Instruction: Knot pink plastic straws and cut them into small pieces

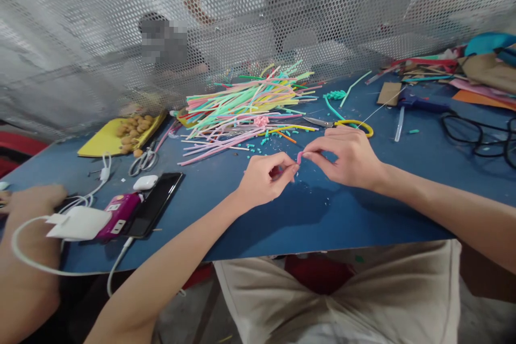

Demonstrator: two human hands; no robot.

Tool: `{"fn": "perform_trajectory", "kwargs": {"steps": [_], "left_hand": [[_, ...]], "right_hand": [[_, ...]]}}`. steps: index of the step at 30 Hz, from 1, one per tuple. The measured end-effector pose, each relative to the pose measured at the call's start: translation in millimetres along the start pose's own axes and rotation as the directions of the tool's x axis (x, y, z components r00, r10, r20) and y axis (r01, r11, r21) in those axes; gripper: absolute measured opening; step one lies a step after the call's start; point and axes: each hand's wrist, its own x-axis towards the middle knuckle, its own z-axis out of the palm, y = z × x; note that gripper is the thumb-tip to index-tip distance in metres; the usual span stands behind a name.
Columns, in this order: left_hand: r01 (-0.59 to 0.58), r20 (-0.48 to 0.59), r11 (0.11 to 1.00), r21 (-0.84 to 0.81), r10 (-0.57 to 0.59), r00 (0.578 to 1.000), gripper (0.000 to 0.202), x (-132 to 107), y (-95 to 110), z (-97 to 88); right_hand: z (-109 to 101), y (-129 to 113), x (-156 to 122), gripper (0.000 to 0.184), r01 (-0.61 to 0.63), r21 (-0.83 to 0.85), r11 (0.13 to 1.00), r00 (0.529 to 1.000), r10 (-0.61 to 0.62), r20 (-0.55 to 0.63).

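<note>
A short pink straw-like strip [299, 157] spans the gap between my two hands above the blue table. My left hand [268, 176] pinches its lower end between thumb and fingertips. At the upper end, my right hand [343, 155] closes its thumb and forefinger on it. Just beyond the right hand lie scissors with yellow handles [355, 126], partly hidden by that hand. A heap of long coloured strips [245, 99] rests behind the hands, with a pink knotted cluster [261, 121] at its front. Small teal cuttings [264, 141] are scattered before the heap.
Left on the table [258, 231] are a phone [155, 204], a purple power bank [116, 217], a white charger [80, 223] with cables, and a yellow packet [100, 137] under brown balls. A glue gun [423, 101] lies right. Another person's arm [30, 258] rests at left; perforated metal [250, 11] stands behind.
</note>
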Motion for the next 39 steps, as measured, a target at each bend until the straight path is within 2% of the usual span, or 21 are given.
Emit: {"fn": "perform_trajectory", "kwargs": {"steps": [2,6,8,11,14,18,24,27,29,32,36,39], "left_hand": [[0.013,0.010,1.000,-0.012,-0.013,1.000,0.026,0,-3,-0.2],[0.015,0.023,1.000,0.005,-0.015,1.000,0.024,1,-7,-5.7],[0.017,0.022,1.000,0.015,-0.017,1.000,0.022,1,-6,-9.8],[0.046,0.018,0.999,-0.003,-0.046,0.999,0.024,2,-3,-14.3],[0.070,0.023,0.997,-0.017,-0.069,0.997,0.025,3,1,-14.9],[0.046,0.002,0.999,-0.009,-0.046,0.999,0.023,2,4,-10.6],[0.046,-0.029,0.998,-0.032,-0.047,0.998,0.024,2,2,-4.4],[0.053,-0.009,0.997,-0.052,-0.053,0.999,0.025,4,-2,-4.8],[0.049,0.012,0.997,-0.051,-0.048,0.999,0.026,5,-4,-6.7],[0.053,0.047,0.998,-0.041,-0.051,0.998,0.024,6,-7,-11.5],[0.110,0.102,0.993,-0.037,-0.106,0.989,0.024,7,-7,-16.1],[0.144,0.120,0.988,-0.054,-0.136,0.983,0.025,6,-3,-16.2]], "right_hand": [[-1,0,1,0.014,0.014,0.092,0.996,1.000,-0.016,0.019],[-5,5,4,0.016,0.137,0.215,0.967,0.979,-0.165,0.119],[-7,9,5,0.018,0.197,0.172,0.965,0.961,-0.225,0.164],[-6,12,4,0.020,0.252,-0.033,0.967,0.953,-0.243,0.180],[-4,12,1,0.021,0.235,-0.192,0.953,0.968,-0.211,0.135],[-3,8,-1,0.018,0.180,-0.245,0.953,0.984,-0.171,0.057],[-2,1,-1,0.014,0.068,-0.158,0.985,0.993,-0.082,-0.080],[-2,-1,0,0.013,0.047,-0.038,0.998,0.996,-0.050,-0.076],[-2,2,0,0.013,0.089,0.025,0.996,0.995,-0.088,-0.042],[-5,11,1,0.012,0.226,0.051,0.973,0.973,-0.227,0.030],[-10,21,4,0.015,0.433,-0.082,0.897,0.895,-0.418,0.157],[-11,21,7,0.018,0.492,-0.212,0.844,0.867,-0.454,0.203]]}}
